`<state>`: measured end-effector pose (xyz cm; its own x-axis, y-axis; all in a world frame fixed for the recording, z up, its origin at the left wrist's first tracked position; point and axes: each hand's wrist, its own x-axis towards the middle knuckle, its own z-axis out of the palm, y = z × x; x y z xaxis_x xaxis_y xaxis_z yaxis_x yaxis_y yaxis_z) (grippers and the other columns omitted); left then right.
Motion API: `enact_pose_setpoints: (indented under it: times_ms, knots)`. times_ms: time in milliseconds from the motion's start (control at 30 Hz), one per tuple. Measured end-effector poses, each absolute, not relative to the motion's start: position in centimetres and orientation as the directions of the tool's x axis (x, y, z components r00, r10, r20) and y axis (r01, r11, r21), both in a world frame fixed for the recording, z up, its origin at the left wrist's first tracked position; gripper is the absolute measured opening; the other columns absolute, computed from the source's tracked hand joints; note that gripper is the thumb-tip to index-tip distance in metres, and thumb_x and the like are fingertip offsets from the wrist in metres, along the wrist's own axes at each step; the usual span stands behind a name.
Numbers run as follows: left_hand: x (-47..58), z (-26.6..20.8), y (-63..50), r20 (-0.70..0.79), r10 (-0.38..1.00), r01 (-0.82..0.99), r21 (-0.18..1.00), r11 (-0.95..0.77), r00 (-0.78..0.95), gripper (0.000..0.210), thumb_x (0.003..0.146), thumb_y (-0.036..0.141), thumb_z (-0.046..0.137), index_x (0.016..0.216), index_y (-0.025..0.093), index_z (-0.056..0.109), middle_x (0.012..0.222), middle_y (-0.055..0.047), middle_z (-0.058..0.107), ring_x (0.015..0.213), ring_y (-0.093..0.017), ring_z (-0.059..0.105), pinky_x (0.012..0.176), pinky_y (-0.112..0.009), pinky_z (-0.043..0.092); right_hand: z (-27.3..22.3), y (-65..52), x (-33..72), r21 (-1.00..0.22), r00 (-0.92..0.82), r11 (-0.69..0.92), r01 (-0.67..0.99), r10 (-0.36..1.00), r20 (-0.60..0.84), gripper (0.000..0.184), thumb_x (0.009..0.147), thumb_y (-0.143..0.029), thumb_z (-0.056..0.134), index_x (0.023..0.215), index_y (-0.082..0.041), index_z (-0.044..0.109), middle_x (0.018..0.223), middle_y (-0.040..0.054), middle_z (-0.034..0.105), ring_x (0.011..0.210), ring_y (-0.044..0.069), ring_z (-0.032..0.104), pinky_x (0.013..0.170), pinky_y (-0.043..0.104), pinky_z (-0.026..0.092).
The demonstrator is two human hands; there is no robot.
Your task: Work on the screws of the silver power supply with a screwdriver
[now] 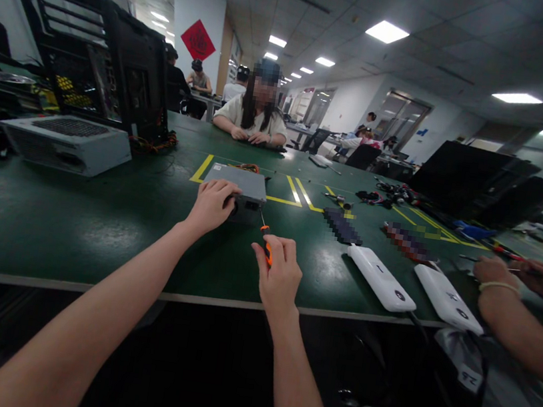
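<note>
A grey computer power supply [249,183] lies on the green table, with a socket on its near side and wires at its back. My left hand [213,205] grips its left end, fingers over the top and thumb at the near side. In my right hand [280,269] is a screwdriver [264,229] with an orange and black handle. Its shaft points up and away, and the tip is at the lower right corner of the power supply's near side. Whether the tip sits in a screw is too small to tell.
Left stands a black computer case [94,57] by another power supply [65,141]. White power banks [382,280] and phones lie at right, near a co-worker's hands [494,272]. Black monitors [462,173] stand beyond. Across the table [142,259] sits a person [259,111].
</note>
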<state>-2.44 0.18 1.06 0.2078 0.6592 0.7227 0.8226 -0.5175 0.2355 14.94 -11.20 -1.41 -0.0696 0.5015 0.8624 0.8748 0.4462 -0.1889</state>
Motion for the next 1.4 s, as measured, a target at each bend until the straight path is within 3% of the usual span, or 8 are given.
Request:
enact_pose_setpoints:
  times_ms: [133, 300, 433, 633, 833, 1100, 1233, 1400]
  knots:
    - [-2.42, 1.12, 0.14, 0.724, 0.657, 0.822, 0.233, -0.519, 0.209, 0.025, 0.081, 0.017, 0.045, 0.101, 0.025, 0.058, 0.108, -0.002, 0.06, 0.102, -0.022, 0.05, 0.087, -0.038, 0.032, -1.09, -11.43, 14.67, -0.186, -0.124, 0.493, 0.85, 0.53, 0.839, 0.012, 0.087, -0.026, 0.047, 0.091, -0.018, 0.053, 0.097, 0.008, 0.051, 0.08, 0.014, 0.057, 0.063, 0.025, 0.049]
    - [-2.36, 1.25, -0.09, 0.714, 0.669, 0.825, 0.242, -0.511, 0.206, 0.026, 0.081, 0.017, 0.045, 0.101, 0.025, 0.058, 0.109, -0.003, 0.06, 0.102, -0.022, 0.05, 0.087, -0.038, 0.032, -1.19, -11.32, 14.43, -0.191, -0.176, 0.566, 0.802, 0.53, 0.829, 0.021, 0.084, -0.017, 0.044, 0.105, -0.017, 0.045, 0.107, 0.0122, 0.047, 0.09, 0.017, 0.055, 0.068, 0.03, 0.052]
    - [-2.36, 1.17, 0.03, 0.718, 0.664, 0.818, 0.243, -0.521, 0.21, 0.026, 0.081, 0.017, 0.044, 0.101, 0.025, 0.058, 0.108, -0.003, 0.06, 0.103, -0.022, 0.05, 0.088, -0.038, 0.032, -1.56, -11.09, 14.75, -0.167, -0.123, 0.514, 0.841, 0.484, 0.866, 0.023, 0.088, -0.023, 0.046, 0.111, -0.019, 0.046, 0.1, 0.0091, 0.052, 0.086, 0.015, 0.057, 0.063, 0.025, 0.052]
    - [-2.38, 1.07, 0.2, 0.718, 0.663, 0.823, 0.236, -0.517, 0.21, 0.025, 0.081, 0.017, 0.045, 0.101, 0.025, 0.058, 0.109, -0.002, 0.06, 0.102, -0.022, 0.05, 0.088, -0.038, 0.032, -1.15, -11.41, 14.86, -0.17, -0.06, 0.425, 0.889, 0.476, 0.877, 0.017, 0.087, -0.032, 0.049, 0.097, -0.019, 0.054, 0.086, 0.0045, 0.052, 0.07, 0.012, 0.056, 0.051, 0.019, 0.046]
    - [-2.38, 1.15, 0.06, 0.718, 0.664, 0.824, 0.236, -0.516, 0.21, 0.025, 0.081, 0.017, 0.045, 0.101, 0.025, 0.058, 0.109, -0.002, 0.06, 0.102, -0.022, 0.05, 0.087, -0.038, 0.032, -1.11, -11.35, 14.53, -0.136, -0.159, 0.511, 0.849, 0.492, 0.856, 0.021, 0.086, -0.017, 0.044, 0.106, -0.015, 0.048, 0.107, 0.0123, 0.053, 0.092, 0.017, 0.057, 0.069, 0.027, 0.052]
    - [-2.35, 1.19, 0.05, 0.711, 0.671, 0.815, 0.251, -0.522, 0.211, 0.025, 0.081, 0.018, 0.045, 0.101, 0.025, 0.058, 0.109, -0.003, 0.06, 0.103, -0.022, 0.049, 0.089, -0.038, 0.032, -1.35, -11.37, 14.92, -0.189, -0.068, 0.436, 0.88, 0.51, 0.857, 0.021, 0.087, -0.032, 0.049, 0.102, -0.018, 0.055, 0.096, 0.0071, 0.056, 0.08, 0.014, 0.06, 0.06, 0.021, 0.049]
    - [-2.31, 1.31, -0.07, 0.703, 0.681, 0.822, 0.253, -0.511, 0.207, 0.026, 0.081, 0.018, 0.044, 0.102, 0.025, 0.058, 0.11, -0.003, 0.06, 0.103, -0.022, 0.05, 0.088, -0.038, 0.032, -1.09, -11.4, 14.53, -0.183, -0.147, 0.515, 0.838, 0.535, 0.832, 0.023, 0.087, -0.024, 0.044, 0.109, -0.017, 0.048, 0.112, 0.0127, 0.051, 0.092, 0.017, 0.058, 0.069, 0.03, 0.052]
    - [-2.27, 1.35, -0.12, 0.701, 0.682, 0.823, 0.253, -0.509, 0.207, 0.026, 0.081, 0.018, 0.044, 0.102, 0.025, 0.058, 0.11, -0.003, 0.06, 0.103, -0.023, 0.049, 0.089, -0.038, 0.032, -1.12, -11.23, 14.66, -0.132, -0.16, 0.525, 0.841, 0.473, 0.866, 0.024, 0.089, -0.018, 0.042, 0.112, -0.019, 0.048, 0.109, 0.011, 0.058, 0.095, 0.017, 0.06, 0.077, 0.029, 0.051]
